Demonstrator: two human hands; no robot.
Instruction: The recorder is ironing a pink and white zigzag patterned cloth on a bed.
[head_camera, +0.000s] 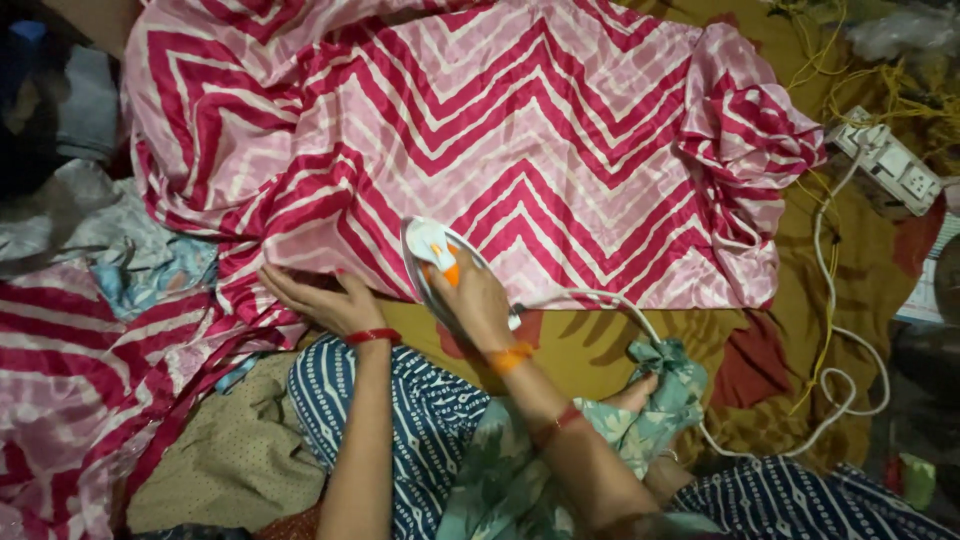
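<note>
A pink cloth with red and white zigzag stripes (560, 140) lies spread over an olive sheet (600, 350). My right hand (475, 300) grips the handle of a white clothes iron with an orange knob (430, 250), which rests on the cloth's near edge. My left hand (315, 298) lies flat on the cloth just left of the iron, fingers spread, pressing the fabric down. Both wrists carry red and orange bands.
The iron's white cord (840, 350) loops right to a white power strip (890, 165) among yellow wires (850, 95). More striped cloth (60, 390) and crumpled fabric (130, 250) pile at left. My legs in blue patterned cloth (420, 420) fill the front.
</note>
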